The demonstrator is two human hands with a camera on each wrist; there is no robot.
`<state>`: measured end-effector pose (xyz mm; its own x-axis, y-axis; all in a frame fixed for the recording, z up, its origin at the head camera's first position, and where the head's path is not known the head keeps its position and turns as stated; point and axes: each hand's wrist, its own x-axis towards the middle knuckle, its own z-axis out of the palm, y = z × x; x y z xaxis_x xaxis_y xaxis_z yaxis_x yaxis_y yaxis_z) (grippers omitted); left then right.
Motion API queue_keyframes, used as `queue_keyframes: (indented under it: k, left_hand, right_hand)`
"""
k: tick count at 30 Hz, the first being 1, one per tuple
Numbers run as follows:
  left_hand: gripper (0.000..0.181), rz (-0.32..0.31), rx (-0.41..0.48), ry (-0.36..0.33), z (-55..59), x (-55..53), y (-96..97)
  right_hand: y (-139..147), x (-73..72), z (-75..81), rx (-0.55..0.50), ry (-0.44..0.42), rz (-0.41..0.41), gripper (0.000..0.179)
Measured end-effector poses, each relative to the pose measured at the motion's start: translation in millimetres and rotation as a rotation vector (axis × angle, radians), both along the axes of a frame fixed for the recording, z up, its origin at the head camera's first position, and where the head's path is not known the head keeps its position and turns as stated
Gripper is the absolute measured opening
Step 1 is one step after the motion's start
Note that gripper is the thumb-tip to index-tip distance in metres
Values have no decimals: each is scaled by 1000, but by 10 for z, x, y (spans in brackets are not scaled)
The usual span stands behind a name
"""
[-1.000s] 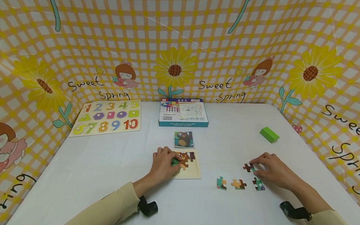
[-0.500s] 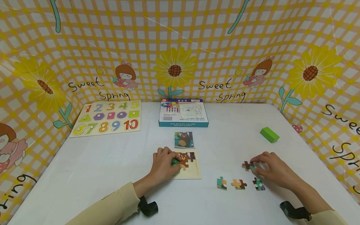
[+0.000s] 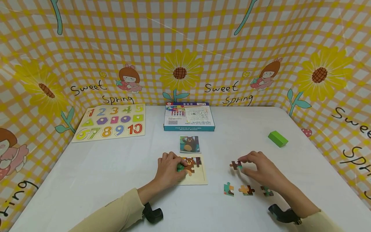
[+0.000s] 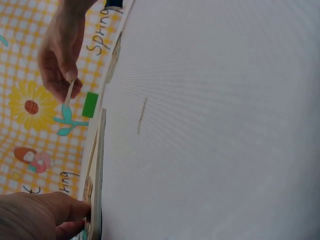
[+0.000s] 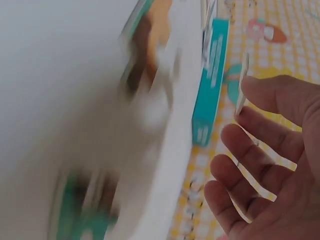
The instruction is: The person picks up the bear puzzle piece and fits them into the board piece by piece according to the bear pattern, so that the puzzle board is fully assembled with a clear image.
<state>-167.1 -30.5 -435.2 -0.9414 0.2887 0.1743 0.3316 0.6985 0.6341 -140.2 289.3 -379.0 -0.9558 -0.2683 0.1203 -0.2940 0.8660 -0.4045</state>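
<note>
Thumb and index finger of my right hand (image 3: 262,167) pinch a brown and teal jigsaw piece (image 3: 235,165) over the cloth, right of the puzzle board. The right wrist view shows this piece (image 5: 243,82) edge-on, with the other fingers loosely bent. My left hand (image 3: 169,169) holds the wooden puzzle board (image 3: 200,177) at its left side, fingers curled over its pieces. Fitted pieces with a bear's head (image 3: 189,163) show in the board's upper part; the hand hides its left part. Three loose jigsaw pieces (image 3: 246,190) lie in a row nearer me.
Behind the board lies a bear picture card (image 3: 189,144), and beyond it a teal-edged box (image 3: 189,117). A wooden number board (image 3: 111,120) lies at the back left. To the right is a green block (image 3: 278,139). Patterned cloth (image 3: 179,38) walls the table's back and sides.
My right hand has lifted the brown and teal jigsaw piece and carried it left toward the puzzle board. The left hand and the board stay in place.
</note>
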Motion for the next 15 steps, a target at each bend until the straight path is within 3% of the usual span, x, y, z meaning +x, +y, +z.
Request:
queue_keyframes:
  k: [5, 15]
  left_hand:
    - [12, -4, 7, -1, 0, 0, -3]
    - [11, -6, -2, 22, -1, 1, -8]
  right_hand:
    - [-274, -53, -40, -10, 28, 8, 27]
    - [-771, -163, -119, -1, -2, 56, 26]
